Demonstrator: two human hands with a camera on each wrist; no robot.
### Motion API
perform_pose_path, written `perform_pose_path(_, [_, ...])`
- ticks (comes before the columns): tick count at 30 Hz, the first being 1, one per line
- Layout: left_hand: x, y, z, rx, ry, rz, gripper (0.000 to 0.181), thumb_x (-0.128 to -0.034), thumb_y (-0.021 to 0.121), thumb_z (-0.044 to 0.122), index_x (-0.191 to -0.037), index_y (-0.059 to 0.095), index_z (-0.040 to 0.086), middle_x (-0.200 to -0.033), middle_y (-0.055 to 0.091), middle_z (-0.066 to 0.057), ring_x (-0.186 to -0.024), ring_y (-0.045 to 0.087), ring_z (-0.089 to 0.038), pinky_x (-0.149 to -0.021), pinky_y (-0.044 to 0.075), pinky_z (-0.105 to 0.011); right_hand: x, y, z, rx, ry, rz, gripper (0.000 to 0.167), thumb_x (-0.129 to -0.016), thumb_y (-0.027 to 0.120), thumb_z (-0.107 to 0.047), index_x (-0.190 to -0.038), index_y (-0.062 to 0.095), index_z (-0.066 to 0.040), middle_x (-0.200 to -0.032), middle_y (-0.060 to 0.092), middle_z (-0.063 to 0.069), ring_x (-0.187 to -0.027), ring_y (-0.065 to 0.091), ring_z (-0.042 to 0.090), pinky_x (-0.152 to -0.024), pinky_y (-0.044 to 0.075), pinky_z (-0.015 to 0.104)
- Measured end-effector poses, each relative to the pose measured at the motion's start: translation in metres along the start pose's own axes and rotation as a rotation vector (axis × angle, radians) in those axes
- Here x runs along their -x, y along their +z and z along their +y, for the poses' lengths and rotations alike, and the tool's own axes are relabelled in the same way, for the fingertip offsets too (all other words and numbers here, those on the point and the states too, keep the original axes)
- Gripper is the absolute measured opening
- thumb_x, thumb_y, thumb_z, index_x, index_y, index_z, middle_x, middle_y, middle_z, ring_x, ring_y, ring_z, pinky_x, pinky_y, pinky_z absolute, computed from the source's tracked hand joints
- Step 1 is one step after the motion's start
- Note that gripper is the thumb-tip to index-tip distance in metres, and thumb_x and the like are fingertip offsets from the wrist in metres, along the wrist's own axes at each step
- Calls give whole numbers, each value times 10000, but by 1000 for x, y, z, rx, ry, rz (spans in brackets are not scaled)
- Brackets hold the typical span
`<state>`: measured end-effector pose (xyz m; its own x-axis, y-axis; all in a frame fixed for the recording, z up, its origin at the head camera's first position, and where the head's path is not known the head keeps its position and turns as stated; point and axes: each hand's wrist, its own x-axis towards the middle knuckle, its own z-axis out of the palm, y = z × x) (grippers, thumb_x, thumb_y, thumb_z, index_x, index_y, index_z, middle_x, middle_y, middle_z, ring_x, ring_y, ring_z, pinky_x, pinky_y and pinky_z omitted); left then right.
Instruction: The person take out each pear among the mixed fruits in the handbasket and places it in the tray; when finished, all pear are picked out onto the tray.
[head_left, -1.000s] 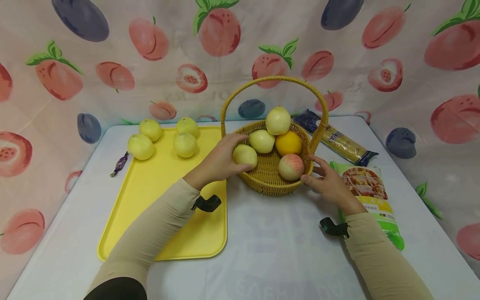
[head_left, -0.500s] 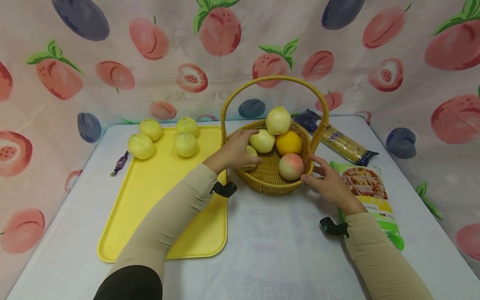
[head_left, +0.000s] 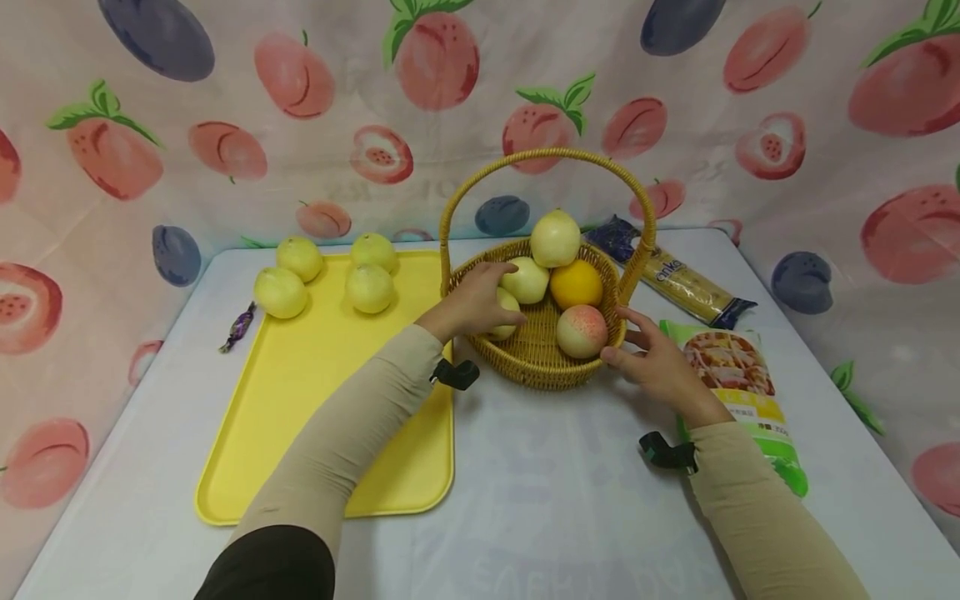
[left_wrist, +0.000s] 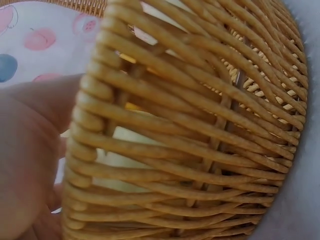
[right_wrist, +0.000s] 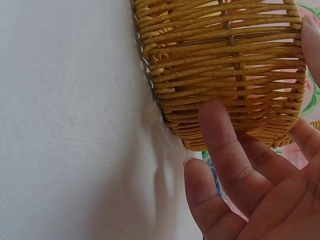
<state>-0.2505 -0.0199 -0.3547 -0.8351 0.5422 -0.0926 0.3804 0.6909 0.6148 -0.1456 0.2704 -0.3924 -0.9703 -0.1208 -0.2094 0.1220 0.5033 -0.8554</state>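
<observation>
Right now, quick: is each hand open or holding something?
Left hand: over a pale fruit; can't tell whether it grips.
Right hand: open, against the basket's side.

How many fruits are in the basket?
5: pale fruit at back, another centre-left, third partly behind left hand; orange right; peach front-right. Others may be hidden.

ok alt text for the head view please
A person's left hand reaches into a wicker basket of fruit, the right hand touching its side. At left, four pale fruits sit at the far end of a yellow tray; at right, two food packets.
</observation>
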Motion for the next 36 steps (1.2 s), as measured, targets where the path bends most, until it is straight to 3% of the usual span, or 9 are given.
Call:
perform_pose_path(10, [-5, 1, 2, -36, -46, -35, 834, -876, 799, 303, -1544, 346, 92, -1546, 315, -172, -1388, 349, -285, -1074, 386, -399, 0, -1, -1, 8, 2, 6, 902, -945, 659, -491, -1627, 146, -197, -1585, 241, 278, -1418, 286, 482, -1030, 383, 635])
perform_pose_path(17, [-9, 2, 2, -154, -79, -121, 852, -866, 803, 307, -1542, 347, 63, -1482, 430, -186, -1338, 429, -294, -1033, 422, -380, 0, 0, 1, 9, 1, 2, 912, -936, 668, -499, -1628, 144, -218, -1577, 252, 288, -1416, 290, 483, -1024, 388, 639])
perform_pose_path(21, [-11, 2, 1, -178, -84, -156, 875, -857, 810, 325, -1543, 341, 50, -1459, 456, -189, -1296, 467, -290, -990, 448, -374, 0, 0, 1, 9, 4, 3, 923, -927, 674, -514, -1628, 146, -230, -1584, 246, 278, -1420, 285, 480, -1025, 383, 645])
perform_pose_path(30, [-9, 2, 2, -184, -20, -155, 917, -806, 850, 385, -1541, 377, 105, -1465, 442, -161, -1326, 417, -291, -1057, 393, -388, 0, 0, 1, 12, -4, 7, 908, -936, 666, -503, -1627, 150, -220, -1589, 241, 272, -1420, 282, 483, -1025, 378, 651])
perform_pose_path(36, [-7, 1, -2, -125, 32, -102, 1038, -792, 866, 369, -1573, 259, 54, -1526, 355, -181, -1360, 379, -297, -1078, 375, -399, 1, 0, -1, -2, 14, 2, 916, -936, 668, -502, -1629, 134, -232, -1574, 255, 294, -1413, 290, 489, -1027, 380, 647])
